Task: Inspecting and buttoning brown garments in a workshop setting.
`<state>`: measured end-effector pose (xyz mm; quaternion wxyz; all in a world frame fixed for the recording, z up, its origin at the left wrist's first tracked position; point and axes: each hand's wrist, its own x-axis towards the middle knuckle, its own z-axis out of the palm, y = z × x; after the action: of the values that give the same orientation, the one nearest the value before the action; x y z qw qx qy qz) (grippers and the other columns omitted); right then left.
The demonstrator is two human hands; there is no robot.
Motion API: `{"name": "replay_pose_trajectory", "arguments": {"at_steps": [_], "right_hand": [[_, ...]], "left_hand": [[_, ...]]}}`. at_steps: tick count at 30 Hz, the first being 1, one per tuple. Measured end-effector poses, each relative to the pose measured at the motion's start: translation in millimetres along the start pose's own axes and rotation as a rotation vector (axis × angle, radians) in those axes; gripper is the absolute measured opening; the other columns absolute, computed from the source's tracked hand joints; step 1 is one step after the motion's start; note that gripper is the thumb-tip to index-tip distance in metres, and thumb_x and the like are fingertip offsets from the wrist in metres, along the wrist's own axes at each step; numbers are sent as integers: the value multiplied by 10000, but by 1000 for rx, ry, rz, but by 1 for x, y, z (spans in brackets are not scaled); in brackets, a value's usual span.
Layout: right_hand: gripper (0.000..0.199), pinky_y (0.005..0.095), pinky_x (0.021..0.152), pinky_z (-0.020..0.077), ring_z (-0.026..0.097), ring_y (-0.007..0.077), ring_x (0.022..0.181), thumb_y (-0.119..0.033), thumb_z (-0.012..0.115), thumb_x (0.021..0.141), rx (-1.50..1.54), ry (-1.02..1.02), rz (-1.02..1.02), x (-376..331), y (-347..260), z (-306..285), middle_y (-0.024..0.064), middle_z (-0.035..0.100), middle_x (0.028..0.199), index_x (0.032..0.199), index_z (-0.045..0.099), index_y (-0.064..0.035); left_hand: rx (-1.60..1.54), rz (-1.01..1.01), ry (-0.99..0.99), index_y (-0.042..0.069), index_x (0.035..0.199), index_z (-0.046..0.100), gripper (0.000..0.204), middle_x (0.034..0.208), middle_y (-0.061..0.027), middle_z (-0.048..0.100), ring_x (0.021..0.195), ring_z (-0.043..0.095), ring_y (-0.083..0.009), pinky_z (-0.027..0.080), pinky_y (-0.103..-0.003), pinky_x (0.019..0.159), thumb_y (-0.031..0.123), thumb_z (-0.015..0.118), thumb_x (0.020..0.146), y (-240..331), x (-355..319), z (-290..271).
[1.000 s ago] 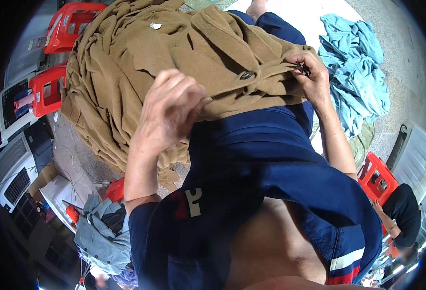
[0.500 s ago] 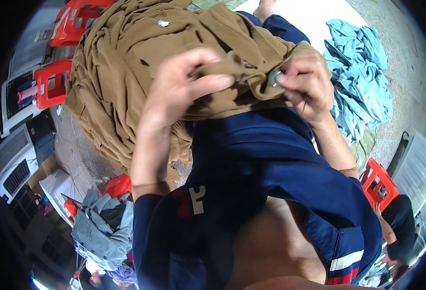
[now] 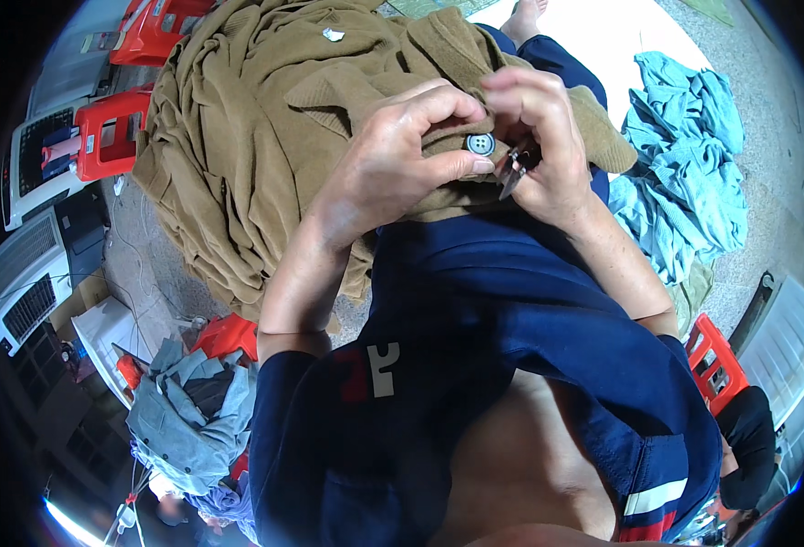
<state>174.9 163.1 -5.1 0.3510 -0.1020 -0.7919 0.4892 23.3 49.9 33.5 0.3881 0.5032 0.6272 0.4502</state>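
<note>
A brown knit garment point(image 3: 265, 118) lies heaped over my lap and spreads to the left. My left hand point(image 3: 402, 150) is closed on a fold of it, with the thumb and index finger on either side of a dark blue, four-hole button point(image 3: 480, 144). Just right of that button, my right hand point(image 3: 543, 146) is curled around small thread snips point(image 3: 512, 171). Their pointed metal blades angle down and toward me, close to the left thumb tip. The raised right fingers are slightly blurred, and the palm hides part of the snips.
A light blue garment point(image 3: 685, 173) lies crumpled at the right beside a white sheet point(image 3: 593, 32). Red stools point(image 3: 115, 132) stand at the left; another red stool point(image 3: 716, 363) is at the lower right near a person in black point(image 3: 747, 438). Grey-blue clothes point(image 3: 188, 438) are piled lower left.
My hands have come together at the button, the left moving right to pinch the fabric there. The right hand has turned, and the snips' blades now show. The brown fabric has shifted.
</note>
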Motion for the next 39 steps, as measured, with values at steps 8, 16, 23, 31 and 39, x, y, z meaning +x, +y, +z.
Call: {"name": "replay_pose_trajectory", "arguments": {"at_steps": [8, 16, 23, 31, 39], "right_hand": [[295, 282, 620, 519, 643, 159, 782, -94, 806, 722, -156, -133, 62, 1, 8, -3, 56, 628, 885, 912, 585, -47], [277, 245, 601, 478, 603, 102, 750, 138, 681, 651, 143, -38, 217, -3, 17, -2, 35, 629, 858, 789, 517, -37], [272, 237, 595, 476, 599, 88, 727, 128, 682, 650, 125, 31, 159, -6, 20, -1, 40, 630, 858, 767, 500, -36], [267, 210, 591, 457, 578, 48, 725, 130, 670, 671, 238, 118, 232, -12, 23, 4, 25, 622, 829, 761, 494, -50], [261, 234, 591, 477, 608, 102, 711, 115, 675, 656, 120, 110, 149, -14, 18, 5, 61, 621, 807, 756, 494, -44]], "left_hand": [[158, 227, 150, 0, 901, 599, 238, 829, -73, 620, 759, 635, -170, 521, -291, 666, 70, 769, 750, -13, -1, 9], [210, 302, 163, -4, 850, 595, 264, 877, -82, 664, 779, 645, -130, 527, -239, 674, 40, 815, 710, -17, -1, 11], [279, 381, 291, 1, 838, 590, 235, 852, -108, 658, 744, 658, -173, 527, -274, 639, 71, 791, 737, -23, -5, 22], [275, 189, 220, 16, 892, 600, 179, 834, -103, 637, 749, 647, -227, 518, -330, 639, 135, 718, 831, -15, -1, 17], [672, 419, 173, 16, 903, 605, 177, 773, -100, 582, 702, 598, -272, 481, -360, 603, 73, 717, 778, -20, -2, 15]]}}
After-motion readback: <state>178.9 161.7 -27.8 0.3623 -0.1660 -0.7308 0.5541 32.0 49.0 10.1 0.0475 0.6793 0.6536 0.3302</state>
